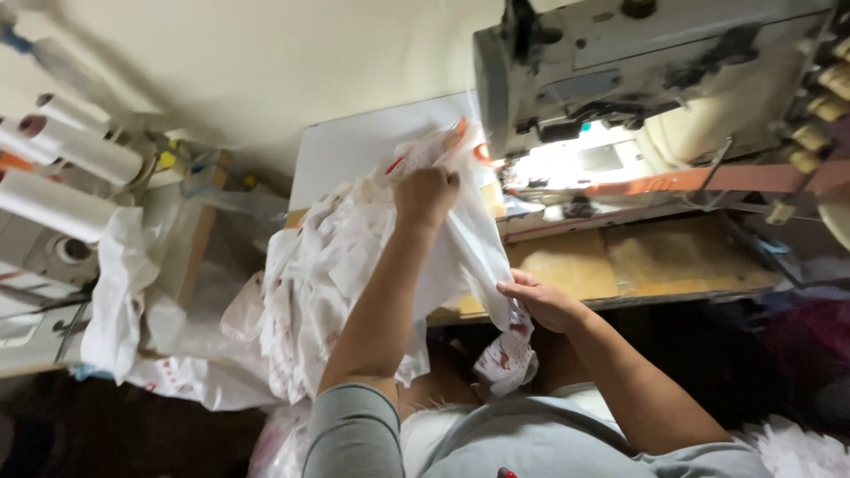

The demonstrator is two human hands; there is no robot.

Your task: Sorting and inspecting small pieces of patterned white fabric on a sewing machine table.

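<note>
A pile of white fabric pieces with red print (319,283) lies heaped on the sewing table and spills off its near edge. My left hand (425,196) is closed on the top of a white fabric piece (469,239), lifting it near the sewing machine's needle area. My right hand (542,299) pinches the lower edge of the same piece at the table's front edge. The piece hangs stretched between both hands.
A grey industrial sewing machine (646,71) stands at the upper right, its lamp lighting the bed. The wooden table top (655,261) lies beneath it. White thread cones (62,168) stand at the left. More white fabric (119,292) drapes over a stand at the left.
</note>
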